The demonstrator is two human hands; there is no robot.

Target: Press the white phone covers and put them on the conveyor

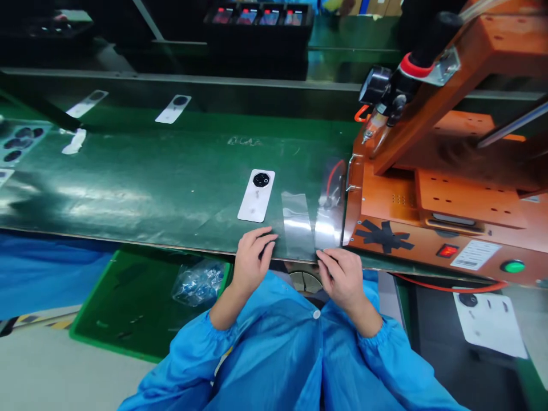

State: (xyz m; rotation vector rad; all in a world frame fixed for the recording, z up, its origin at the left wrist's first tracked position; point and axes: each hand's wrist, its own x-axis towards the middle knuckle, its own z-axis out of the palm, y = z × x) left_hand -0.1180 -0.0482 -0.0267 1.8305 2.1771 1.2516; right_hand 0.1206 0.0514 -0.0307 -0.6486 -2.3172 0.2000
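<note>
A white phone back panel [257, 200] with a round black camera area lies on the green work surface [171, 177]. To its right rests a clear film strip [297, 220], and a second transparent sheet [327, 222] lies beside the orange machine. My left hand [253, 258] is at the table's front edge, just below the white panel, its fingers apart and nothing between them. Over the same edge, near the bottom of the second sheet, is my right hand [341, 274]; its thumb and fingers are bent close together, and whether they pinch anything is too small to tell.
An orange machine [385, 228] with a gauge stands at the right. More white panels [173, 108] lie toward the back left. A green tray [128, 302] with a clear plastic bag [199, 282] sits below the edge. A white sheet [490, 322] lies lower right.
</note>
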